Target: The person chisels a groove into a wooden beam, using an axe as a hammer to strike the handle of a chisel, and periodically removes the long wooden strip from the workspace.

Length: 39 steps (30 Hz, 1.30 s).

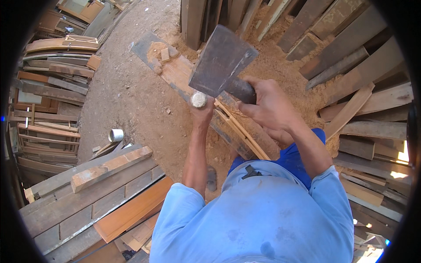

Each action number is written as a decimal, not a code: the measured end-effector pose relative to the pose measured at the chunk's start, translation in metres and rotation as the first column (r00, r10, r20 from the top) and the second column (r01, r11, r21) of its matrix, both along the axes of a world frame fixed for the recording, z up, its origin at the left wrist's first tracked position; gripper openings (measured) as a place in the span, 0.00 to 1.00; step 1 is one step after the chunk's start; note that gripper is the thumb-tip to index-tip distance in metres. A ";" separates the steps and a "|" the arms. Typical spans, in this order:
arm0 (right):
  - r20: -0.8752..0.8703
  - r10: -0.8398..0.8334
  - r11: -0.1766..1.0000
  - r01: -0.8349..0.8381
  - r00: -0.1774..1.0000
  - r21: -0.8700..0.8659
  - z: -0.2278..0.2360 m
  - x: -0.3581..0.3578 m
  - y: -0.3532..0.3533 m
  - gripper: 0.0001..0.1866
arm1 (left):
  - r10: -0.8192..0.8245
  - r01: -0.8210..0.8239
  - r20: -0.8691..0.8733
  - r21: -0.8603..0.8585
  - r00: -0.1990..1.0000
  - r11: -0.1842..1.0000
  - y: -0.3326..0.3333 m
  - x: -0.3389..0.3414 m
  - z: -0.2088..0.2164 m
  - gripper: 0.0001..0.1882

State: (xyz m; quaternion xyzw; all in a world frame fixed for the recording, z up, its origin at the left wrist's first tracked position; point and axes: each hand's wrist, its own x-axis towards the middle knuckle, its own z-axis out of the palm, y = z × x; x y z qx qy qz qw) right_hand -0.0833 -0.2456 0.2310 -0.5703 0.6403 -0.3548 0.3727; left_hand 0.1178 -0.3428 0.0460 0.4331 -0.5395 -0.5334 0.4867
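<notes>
My right hand (pixel 271 104) is wrapped round the short handle of a dark wooden mallet (pixel 221 61). The mallet's blocky head hangs just above and beside the pale round butt of a chisel (pixel 199 100). That chisel is gripped upright in my left hand (pixel 203 115); its blade is hidden below the fist. Beside my left hand, a narrow light wood strip (pixel 243 133) with a slot cut along it runs back toward my lap. Under the strip lies a long worn plank (pixel 180 73), dusted with shavings and bearing a small wood block (pixel 165 55).
Boards (pixel 342 35) stand and lean in rows at the far right, with sawdust (pixel 263 57) around them. More timber (pixel 57 87) is stacked along the left. A white cup (pixel 115 135) sits near a pile of beams (pixel 109 168) at lower left.
</notes>
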 end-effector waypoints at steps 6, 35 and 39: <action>-0.325 -0.036 0.990 -0.010 0.945 -0.138 -0.016 0.013 -0.008 0.17 | -0.061 0.136 0.393 -0.165 0.918 0.977 0.015 0.005 -0.036 0.11; 0.368 -0.309 0.913 0.166 0.877 0.372 -0.104 -0.156 0.109 0.24 | -0.109 0.330 0.566 -0.304 0.817 0.894 0.121 -0.092 0.037 0.35; -0.375 -0.226 0.772 0.401 0.899 0.494 -0.125 -0.235 0.147 0.27 | 0.061 -0.072 0.766 -0.020 0.640 0.997 0.072 -0.013 -0.079 0.54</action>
